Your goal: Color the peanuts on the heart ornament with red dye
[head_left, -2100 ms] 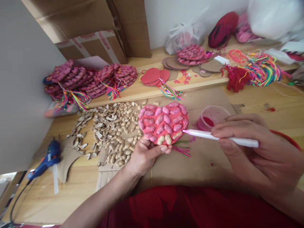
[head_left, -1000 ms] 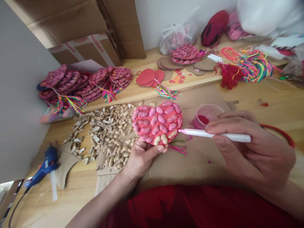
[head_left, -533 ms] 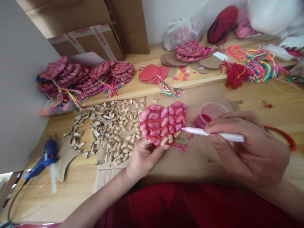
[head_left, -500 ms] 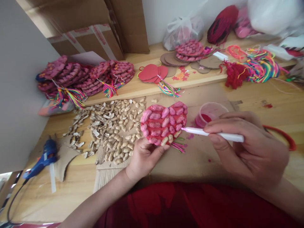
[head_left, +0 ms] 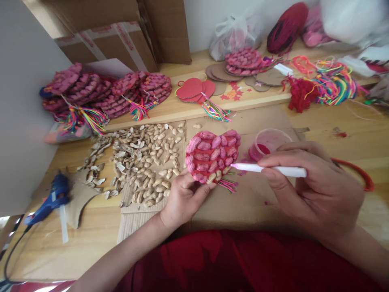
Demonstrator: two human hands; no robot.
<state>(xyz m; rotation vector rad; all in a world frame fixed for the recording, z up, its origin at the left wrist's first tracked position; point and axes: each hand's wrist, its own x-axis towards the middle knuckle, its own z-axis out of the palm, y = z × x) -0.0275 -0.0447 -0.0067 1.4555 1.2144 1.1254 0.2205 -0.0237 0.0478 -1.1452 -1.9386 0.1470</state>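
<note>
My left hand [head_left: 190,198] grips the lower edge of a red heart-shaped piece [head_left: 212,156] covered with rows of peanuts. Most of its peanuts are pink; a few along the lower right edge are still plain tan. Pink and green strings [head_left: 227,185] hang from its bottom. Between the thumb and fingers of my right hand [head_left: 313,186] is a white pen-like brush [head_left: 282,170]. Its pink tip is at the heart's right edge, touching or very close. Behind that hand stands a clear plastic cup [head_left: 275,138] with dark pink liquid, partly hidden.
Loose peanuts and shells [head_left: 146,158] cover cardboard on the left. A blue glue gun [head_left: 51,198] lies beyond them. Along the back shelf are stacked pink peanut pieces [head_left: 100,93], red cardboard shapes [head_left: 194,90], coloured strings [head_left: 337,85] and a tied plastic bag [head_left: 235,38].
The heart has turned slightly in my left hand. My right hand and the brush have shifted a little to the left, with the tip still at the heart's right edge.
</note>
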